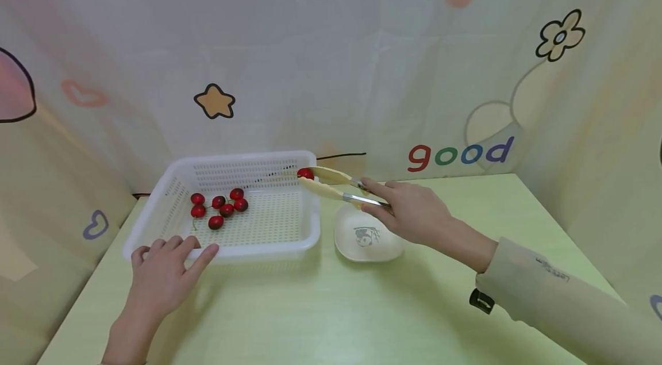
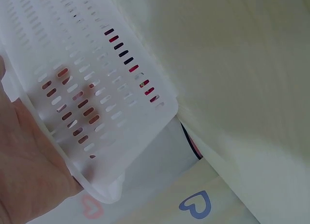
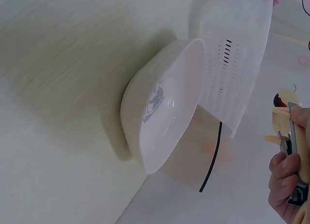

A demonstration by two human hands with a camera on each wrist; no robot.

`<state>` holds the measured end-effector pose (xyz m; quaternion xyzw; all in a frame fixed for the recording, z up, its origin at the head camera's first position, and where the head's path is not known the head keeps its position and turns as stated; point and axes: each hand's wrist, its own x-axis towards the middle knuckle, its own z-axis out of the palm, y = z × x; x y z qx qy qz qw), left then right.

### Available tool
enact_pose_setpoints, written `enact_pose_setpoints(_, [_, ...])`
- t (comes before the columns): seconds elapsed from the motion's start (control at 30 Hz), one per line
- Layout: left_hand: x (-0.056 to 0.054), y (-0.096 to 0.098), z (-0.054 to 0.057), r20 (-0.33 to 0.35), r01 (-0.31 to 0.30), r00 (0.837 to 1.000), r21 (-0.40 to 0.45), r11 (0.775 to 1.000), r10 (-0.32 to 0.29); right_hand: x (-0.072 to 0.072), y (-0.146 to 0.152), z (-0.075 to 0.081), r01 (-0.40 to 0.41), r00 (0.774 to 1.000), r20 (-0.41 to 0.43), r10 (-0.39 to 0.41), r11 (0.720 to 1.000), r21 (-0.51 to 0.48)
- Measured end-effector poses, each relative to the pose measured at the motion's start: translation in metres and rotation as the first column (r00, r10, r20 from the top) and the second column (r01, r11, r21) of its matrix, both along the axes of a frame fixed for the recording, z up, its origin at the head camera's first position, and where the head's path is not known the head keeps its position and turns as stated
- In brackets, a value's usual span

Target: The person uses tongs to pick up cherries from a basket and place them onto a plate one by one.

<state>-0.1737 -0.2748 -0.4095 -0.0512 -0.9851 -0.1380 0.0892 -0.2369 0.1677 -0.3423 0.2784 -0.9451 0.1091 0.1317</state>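
A right hand (image 1: 408, 212) squeezes a pair of tongs (image 1: 336, 184) whose tips pinch a cherry (image 1: 306, 173) above the right rim of a white basket (image 1: 269, 244), while the left hand (image 1: 162, 270), fingers spread flat, steadies the basket's near left edge. Seven more cherries (image 1: 219, 207) lie inside. The carry appears under way; the next move likely calls for swinging right over the small dish (image 1: 362, 250) on the counter (image 1: 331, 313).

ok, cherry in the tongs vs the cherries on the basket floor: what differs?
The cherry in the tongs is single, pinched between the tong tips at the basket's far right rim; the right hand grips the tongs. The basket-floor cherries are seven, clustered at the left, untouched. All are small, round and red.
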Motion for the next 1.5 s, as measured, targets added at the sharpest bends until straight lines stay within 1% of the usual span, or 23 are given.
enact_pose_setpoints(0.17, [0.0, 0.0, 0.0, -0.007, -0.006, 1.0, 0.001, 1.0, 0.006, 0.002, 0.013, -0.004, 0.007, 1.0, -0.002, -0.007, 1.0, -0.018])
enact_pose_setpoints(0.3, [0.0, 0.0, 0.0, -0.008, -0.008, 1.0, 0.002, 1.0, 0.008, 0.004, 0.023, -0.008, 0.036, 0.999, 0.019, -0.036, 0.999, -0.027])
enact_pose_setpoints(0.43, [0.0, 0.001, 0.0, -0.006, -0.009, 1.0, 0.002, 1.0, 0.009, 0.006, 0.032, -0.011, 0.054, 0.998, 0.018, -0.053, 0.998, -0.034])
enact_pose_setpoints(0.53, [0.001, 0.002, 0.001, -0.006, -0.008, 1.0, 0.002, 1.0, 0.008, 0.008, 0.038, -0.015, 0.062, 0.998, 0.015, -0.062, 0.998, -0.033])
enact_pose_setpoints(0.8, [0.0, 0.002, 0.001, -0.003, -0.008, 1.0, 0.003, 1.0, 0.008, 0.015, 0.053, -0.025, 0.096, 0.995, 0.044, -0.095, 0.995, -0.02])
enact_pose_setpoints(1.07, [0.0, 0.001, 0.0, 0.0, -0.01, 1.0, 0.002, 1.0, 0.01, 0.018, 0.065, -0.028, 0.11, 0.992, 0.06, -0.109, 0.994, -0.013])
enact_pose_setpoints(1.23, [-0.001, 0.001, 0.0, 0.009, -0.012, 1.0, 0.0, 1.0, 0.012, 0.019, 0.07, -0.037, 0.106, 0.993, 0.043, -0.106, 0.994, 0.002])
enact_pose_setpoints(1.5, [0.0, 0.001, 0.0, 0.015, -0.014, 1.0, -0.002, 1.0, 0.014, 0.021, 0.073, -0.053, 0.079, 0.996, 0.027, -0.082, 0.994, 0.081])
